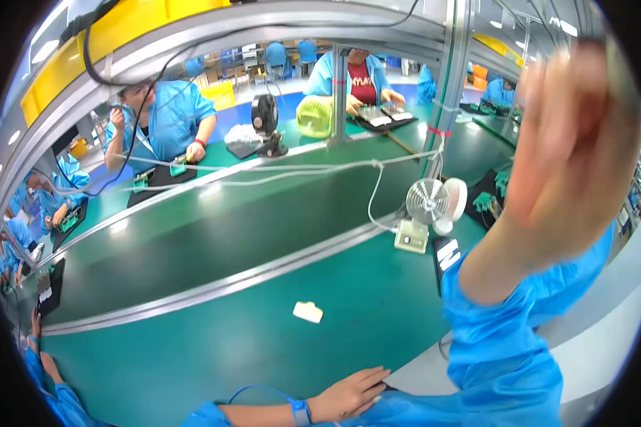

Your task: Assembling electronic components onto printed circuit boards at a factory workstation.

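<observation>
My right hand (573,135) is raised close to the camera at the right, with its blue sleeve (509,349) below. Motion blurs its fingers, and nothing can be made out in them. At the bottom, my left hand (349,393) rests by the table's near edge, its fingers stretched toward the right sleeve. A blue wristband (300,411) with a cord circles that wrist. Something dark shows at its fingertips, too little to name. Farther in, a small white piece (308,312) lies on the green table (228,363), apart from both hands.
A small clear fan (427,201) stands by a cream box (411,236) and a dark flat device (446,260). Metal rails edge a dark green conveyor (214,235). Cables hang across it. Co-workers in blue sit beyond; another person's hands (48,363) are at far left.
</observation>
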Available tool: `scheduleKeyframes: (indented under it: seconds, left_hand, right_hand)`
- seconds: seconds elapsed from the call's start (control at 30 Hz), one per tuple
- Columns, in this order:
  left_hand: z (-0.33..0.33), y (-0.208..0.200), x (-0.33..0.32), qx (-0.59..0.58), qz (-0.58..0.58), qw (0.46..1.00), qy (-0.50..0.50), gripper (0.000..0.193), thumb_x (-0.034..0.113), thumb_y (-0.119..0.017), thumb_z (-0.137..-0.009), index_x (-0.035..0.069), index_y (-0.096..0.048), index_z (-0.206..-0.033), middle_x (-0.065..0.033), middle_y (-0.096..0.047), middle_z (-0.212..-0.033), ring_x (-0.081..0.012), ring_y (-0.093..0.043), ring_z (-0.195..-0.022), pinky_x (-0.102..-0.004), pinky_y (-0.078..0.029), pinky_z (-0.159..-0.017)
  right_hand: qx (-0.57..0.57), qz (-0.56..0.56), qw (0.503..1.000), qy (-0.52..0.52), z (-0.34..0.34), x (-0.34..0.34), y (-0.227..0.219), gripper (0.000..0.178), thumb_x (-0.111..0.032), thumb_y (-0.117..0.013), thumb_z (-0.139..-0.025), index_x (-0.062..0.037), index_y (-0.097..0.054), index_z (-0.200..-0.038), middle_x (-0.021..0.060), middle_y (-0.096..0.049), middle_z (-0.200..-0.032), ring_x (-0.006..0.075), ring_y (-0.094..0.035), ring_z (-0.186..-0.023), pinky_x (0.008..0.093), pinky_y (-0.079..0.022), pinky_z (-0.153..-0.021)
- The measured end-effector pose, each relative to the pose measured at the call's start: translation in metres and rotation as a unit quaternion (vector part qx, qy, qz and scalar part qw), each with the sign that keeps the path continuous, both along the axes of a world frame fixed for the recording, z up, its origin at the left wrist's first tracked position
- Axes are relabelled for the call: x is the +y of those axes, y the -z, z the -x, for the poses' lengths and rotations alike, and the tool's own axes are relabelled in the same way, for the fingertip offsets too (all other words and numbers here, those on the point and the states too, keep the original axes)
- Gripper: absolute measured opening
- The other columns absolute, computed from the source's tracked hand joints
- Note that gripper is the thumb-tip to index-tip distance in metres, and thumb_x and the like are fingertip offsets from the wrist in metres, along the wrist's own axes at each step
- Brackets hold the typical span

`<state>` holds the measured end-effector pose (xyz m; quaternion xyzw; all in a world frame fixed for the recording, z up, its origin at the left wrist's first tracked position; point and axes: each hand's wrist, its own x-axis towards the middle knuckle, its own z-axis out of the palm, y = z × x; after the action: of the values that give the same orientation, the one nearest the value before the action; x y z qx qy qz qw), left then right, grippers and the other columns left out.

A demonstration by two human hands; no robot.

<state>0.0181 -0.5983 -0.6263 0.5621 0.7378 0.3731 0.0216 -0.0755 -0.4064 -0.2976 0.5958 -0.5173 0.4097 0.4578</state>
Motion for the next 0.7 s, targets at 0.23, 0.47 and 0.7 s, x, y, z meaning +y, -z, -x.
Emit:
scheduleKeyframes:
  seconds: [0.23, 0.47, 0.7]
  left_hand:
    - [0.001, -0.005, 0.001, -0.009, 0.007, 1.000, 0.000, 0.030, 0.013, -0.054, -0.088, -0.007, -0.057, -0.111, -0.0216, -0.043, -0.133, -0.0334, -0.041, -0.125, -0.0412, -0.037, -0.103]
    - [-0.007, -0.008, -0.006, -0.030, 0.029, 0.999, -0.015, 0.031, 0.014, -0.054, -0.088, -0.005, -0.055, -0.113, -0.0223, -0.044, -0.131, -0.0369, -0.040, -0.124, -0.0436, -0.036, -0.103]
    - [-0.008, -0.006, 0.000, -0.024, 0.008, 0.999, -0.020, 0.029, 0.013, -0.057, -0.086, -0.004, -0.057, -0.110, -0.0230, -0.045, -0.130, -0.0401, -0.043, -0.120, -0.0458, -0.038, -0.099]
  right_hand:
    - [0.088, 0.000, 0.996, 0.030, 0.072, -0.251, -0.048, 0.024, -0.015, -0.056, -0.080, -0.0036, -0.061, -0.101, 0.0071, -0.060, -0.072, 0.0139, -0.055, -0.052, 0.0262, -0.045, -0.052]
    - [-0.008, -0.119, 0.980, -0.157, 0.041, -0.216, -0.057, 0.020, -0.008, -0.070, -0.065, -0.0009, -0.070, -0.083, 0.0112, -0.066, -0.072, 0.0172, -0.062, -0.059, 0.0257, -0.049, -0.057]
    - [-0.272, -0.178, 0.817, -0.476, 0.011, -0.197, 0.037, 0.026, -0.007, -0.065, -0.072, 0.0006, -0.062, -0.097, 0.0061, -0.060, -0.068, 0.0109, -0.058, -0.064, 0.0250, -0.048, -0.062]
